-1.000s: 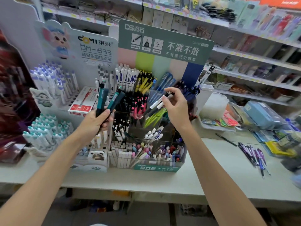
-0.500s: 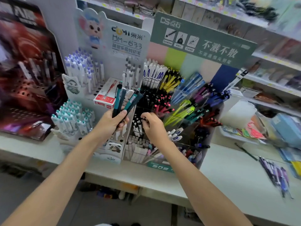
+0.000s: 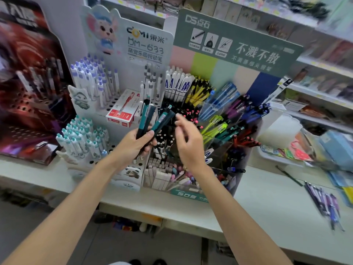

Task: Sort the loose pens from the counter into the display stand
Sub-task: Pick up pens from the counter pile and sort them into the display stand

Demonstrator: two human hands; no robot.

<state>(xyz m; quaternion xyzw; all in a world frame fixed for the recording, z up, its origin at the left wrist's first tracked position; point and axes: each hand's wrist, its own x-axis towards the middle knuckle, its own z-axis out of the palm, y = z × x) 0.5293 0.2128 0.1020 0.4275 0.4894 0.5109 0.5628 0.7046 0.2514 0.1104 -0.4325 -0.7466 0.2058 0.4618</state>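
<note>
Before the stand (image 3: 227, 131): left hand (image 3: 131, 146) clutching teal pens (image 3: 152, 119), right hand (image 3: 189, 142) empty, fingers loosely spread. Right of stand, pens (image 3: 322, 201) left unsorted.

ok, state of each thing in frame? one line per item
left hand: closed around teal pens
teal pens: bunched, fanned upward, out of the stand
right hand: empty, fingers reaching at the teal pens' tips
display stand: compartments stocked by colour
purple pens: loose on counter, unsorted
red box: closed, lying on the white stand
</note>
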